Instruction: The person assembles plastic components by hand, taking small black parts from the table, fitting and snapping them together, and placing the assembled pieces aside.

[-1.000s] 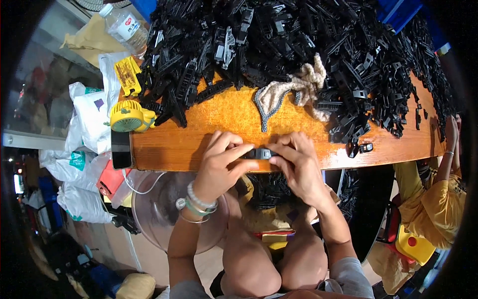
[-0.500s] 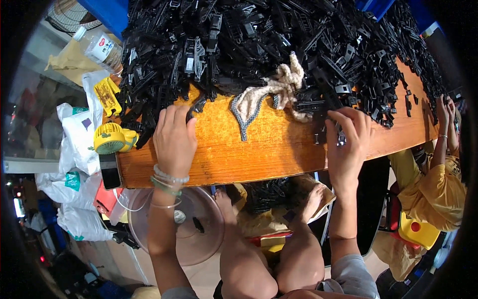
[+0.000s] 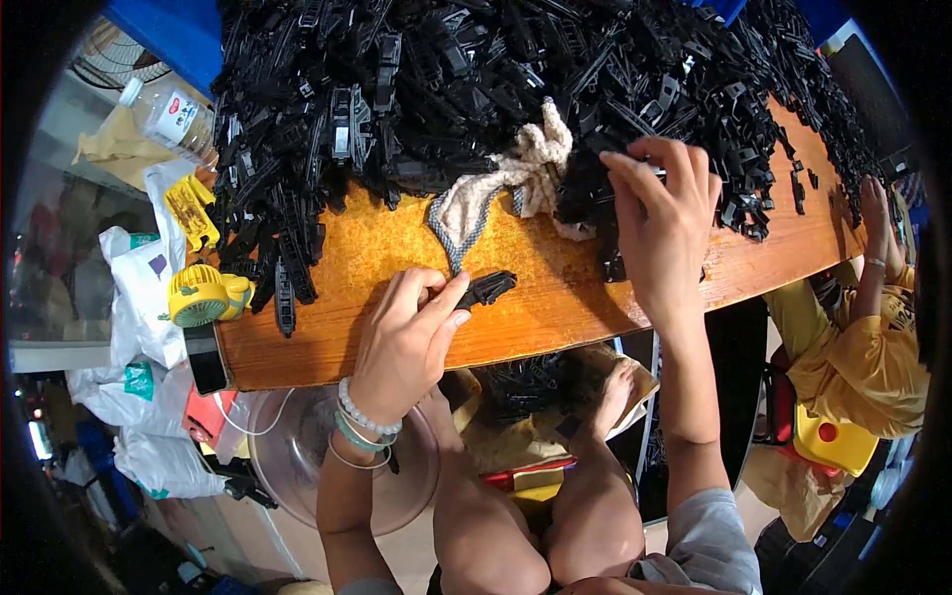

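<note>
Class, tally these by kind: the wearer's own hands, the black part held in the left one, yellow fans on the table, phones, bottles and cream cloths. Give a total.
Hands: 2 (left hand, right hand)
Held black part: 1
Yellow fan: 1
Phone: 1
Bottle: 1
Cream cloth: 1
Total: 7

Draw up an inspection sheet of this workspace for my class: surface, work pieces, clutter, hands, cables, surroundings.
Surface: orange-brown wooden table, bare along its near edge.
Work pieces: heap of black parts across the far side; one long black part in the left hand.
Clutter: knotted beige cloth, yellow fan, phone, bottle.
Hands: left hand pinches the part; right hand by the heap, grip unclear.
Cables: white cable hanging below the phone.
Surroundings: see-through basin below; white bags left; co-worker in yellow right.
</note>
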Action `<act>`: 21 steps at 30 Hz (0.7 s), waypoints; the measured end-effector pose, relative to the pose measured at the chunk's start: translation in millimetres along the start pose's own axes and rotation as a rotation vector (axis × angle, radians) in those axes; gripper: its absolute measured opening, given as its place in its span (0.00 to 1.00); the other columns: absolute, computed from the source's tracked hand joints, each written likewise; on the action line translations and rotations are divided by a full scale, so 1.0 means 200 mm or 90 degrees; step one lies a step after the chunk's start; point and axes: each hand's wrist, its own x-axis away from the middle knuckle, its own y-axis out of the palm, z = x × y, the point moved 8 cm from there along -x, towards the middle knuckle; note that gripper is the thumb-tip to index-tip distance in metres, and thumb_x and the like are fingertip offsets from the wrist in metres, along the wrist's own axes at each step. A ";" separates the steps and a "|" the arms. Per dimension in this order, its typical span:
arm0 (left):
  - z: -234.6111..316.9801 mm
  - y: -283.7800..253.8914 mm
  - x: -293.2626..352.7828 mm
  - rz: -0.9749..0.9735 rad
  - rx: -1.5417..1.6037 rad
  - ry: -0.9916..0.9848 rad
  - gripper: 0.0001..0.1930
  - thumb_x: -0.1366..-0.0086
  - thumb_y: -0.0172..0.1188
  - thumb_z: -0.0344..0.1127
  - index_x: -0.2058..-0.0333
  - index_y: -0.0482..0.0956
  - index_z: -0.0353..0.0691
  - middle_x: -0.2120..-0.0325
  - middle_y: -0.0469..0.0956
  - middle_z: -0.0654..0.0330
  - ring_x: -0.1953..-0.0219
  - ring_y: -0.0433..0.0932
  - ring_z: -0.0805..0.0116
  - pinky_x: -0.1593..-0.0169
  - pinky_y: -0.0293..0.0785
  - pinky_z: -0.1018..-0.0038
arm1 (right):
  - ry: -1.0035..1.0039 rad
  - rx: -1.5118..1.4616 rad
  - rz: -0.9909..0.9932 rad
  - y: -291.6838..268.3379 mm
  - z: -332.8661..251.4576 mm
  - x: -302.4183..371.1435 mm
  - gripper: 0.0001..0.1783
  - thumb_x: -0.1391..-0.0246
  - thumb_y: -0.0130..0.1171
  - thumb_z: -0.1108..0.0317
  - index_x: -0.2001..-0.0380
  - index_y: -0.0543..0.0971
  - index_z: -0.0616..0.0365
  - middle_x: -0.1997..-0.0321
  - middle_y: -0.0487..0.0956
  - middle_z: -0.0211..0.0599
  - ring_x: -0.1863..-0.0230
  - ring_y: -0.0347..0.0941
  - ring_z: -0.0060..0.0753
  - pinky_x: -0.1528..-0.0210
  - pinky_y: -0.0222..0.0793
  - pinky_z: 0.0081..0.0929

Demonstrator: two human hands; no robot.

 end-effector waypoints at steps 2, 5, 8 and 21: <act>0.01 0.00 -0.02 0.006 -0.012 0.013 0.16 0.42 0.61 0.22 0.54 0.77 0.27 0.65 0.70 0.52 0.67 0.71 0.61 0.61 0.69 0.70 | -0.003 0.033 -0.021 0.02 0.02 -0.04 0.11 0.53 0.64 0.71 0.63 0.82 0.55 0.62 0.75 0.33 0.58 0.67 0.36 0.56 0.58 0.34; 0.00 -0.02 -0.01 0.028 -0.027 0.020 0.15 0.43 0.61 0.22 0.56 0.78 0.27 0.67 0.71 0.52 0.67 0.71 0.60 0.61 0.69 0.70 | 0.033 0.058 -0.105 0.07 0.04 -0.06 0.11 0.50 0.62 0.69 0.61 0.82 0.58 0.64 0.75 0.35 0.58 0.68 0.36 0.55 0.58 0.34; -0.02 -0.03 0.02 0.036 -0.010 -0.030 0.14 0.43 0.62 0.23 0.57 0.78 0.27 0.69 0.72 0.52 0.67 0.72 0.59 0.62 0.69 0.69 | 0.014 0.011 -0.096 0.06 0.04 -0.04 0.11 0.50 0.60 0.71 0.61 0.82 0.56 0.65 0.74 0.34 0.59 0.68 0.36 0.56 0.59 0.33; 0.10 0.06 0.02 -0.024 0.045 0.060 0.13 0.48 0.66 0.26 0.62 0.79 0.31 0.68 0.72 0.54 0.65 0.71 0.57 0.60 0.71 0.67 | -0.173 -0.078 -0.309 0.18 0.15 -0.17 0.13 0.52 0.62 0.74 0.60 0.82 0.59 0.61 0.75 0.35 0.54 0.69 0.37 0.51 0.65 0.34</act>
